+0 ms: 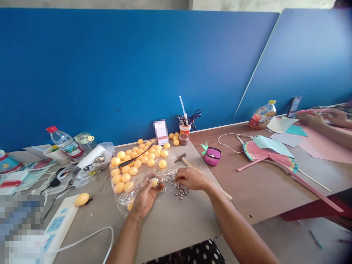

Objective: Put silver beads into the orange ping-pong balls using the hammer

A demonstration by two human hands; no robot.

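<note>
In my left hand is an orange table-tennis ball, its upper side edged with small shiny silver pieces. The fingers curl around it from below. My right hand is closed in a pinch over a scatter of small silver beads on the table. Whatever its fingertips hold is too small to make out. Beyond the left hand, many orange balls lie on a clear plastic bag, with a dark slim tool across them. Past the right hand lies a small hammer with a wooden handle.
A paper cup of tools stands by the blue partition. To its right is a purple pouch. At left are a power strip, cables and a bottle. A pink fan and a co-worker's hands appear at right.
</note>
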